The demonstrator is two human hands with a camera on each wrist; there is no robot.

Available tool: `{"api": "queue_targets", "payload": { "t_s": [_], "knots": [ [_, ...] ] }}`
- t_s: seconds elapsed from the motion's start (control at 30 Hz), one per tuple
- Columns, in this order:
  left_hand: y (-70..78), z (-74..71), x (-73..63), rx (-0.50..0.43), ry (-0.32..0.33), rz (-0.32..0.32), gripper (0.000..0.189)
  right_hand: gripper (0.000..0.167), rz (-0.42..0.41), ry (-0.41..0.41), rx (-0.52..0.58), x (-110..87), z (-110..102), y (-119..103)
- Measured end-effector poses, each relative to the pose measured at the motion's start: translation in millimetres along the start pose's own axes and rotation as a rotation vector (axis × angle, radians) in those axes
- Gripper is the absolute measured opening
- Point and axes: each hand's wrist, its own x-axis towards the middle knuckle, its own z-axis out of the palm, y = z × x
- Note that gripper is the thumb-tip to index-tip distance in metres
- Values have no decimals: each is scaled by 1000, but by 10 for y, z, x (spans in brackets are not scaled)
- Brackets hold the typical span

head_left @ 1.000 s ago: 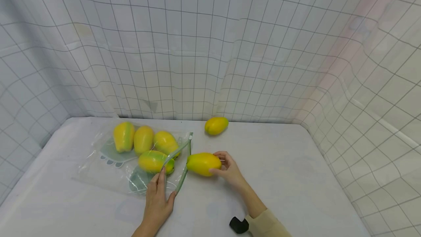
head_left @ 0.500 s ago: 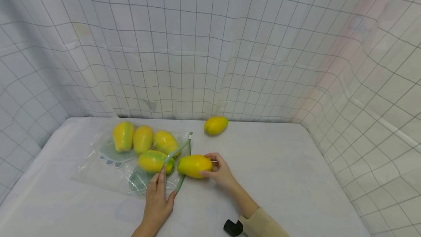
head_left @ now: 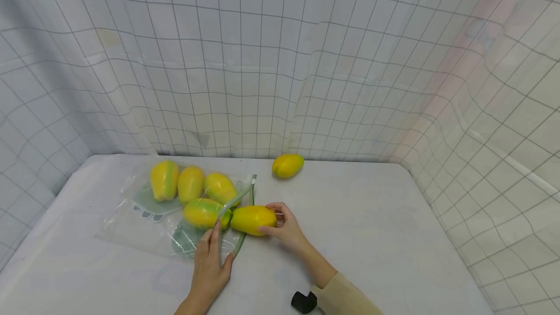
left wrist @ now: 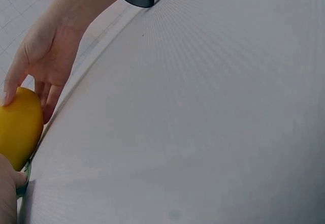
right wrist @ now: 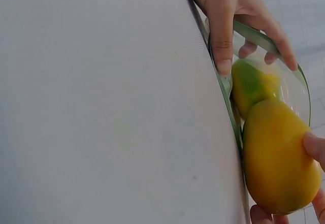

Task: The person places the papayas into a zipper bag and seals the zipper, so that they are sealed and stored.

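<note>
At the near left of the white table, the left hand is stretched toward the far side, with its back turned upward. Its fingers are held fairly straight and its thumb is spread well away from them. The index finger is set against the upper green rim of a clear bag, while the thumb is rested on the lower green rim, so that the mouth is kept parted toward the right. Through the film, in the right wrist view, other fingertips of this hand can be made out.

To its right, the right hand is brought in from the near right, its forearm slanted toward the far left and covered by a beige sleeve. A yellow fruit is gripped at its right end, the thumb placed on the near side and the curled fingers on the far side. The fruit is lain lengthwise in the mouth of the bag, its narrow left end inside and its broad end outside. Just beside that narrow end, a yellow-green fruit is seen within the bag; whether the two are touching cannot be told. Beyond it, three more fruits are held in a row, and at the far edge a lone fruit is left outside.
</note>
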Motion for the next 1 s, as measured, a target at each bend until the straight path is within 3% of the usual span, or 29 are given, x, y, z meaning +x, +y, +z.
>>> {"api": "queue_targets", "payload": {
  "t_s": [0.5,0.77,1.0],
  "knots": [
    [19,3,4,8,-14,-29,99,46,-37,19,9,68,138,-51],
    [17,3,1,20,-21,-25,97,47,-38,38,-18,198,243,222],
    [25,-11,6,27,-20,-15,95,48,-66,42,-35,221,331,232]
  ]
}}
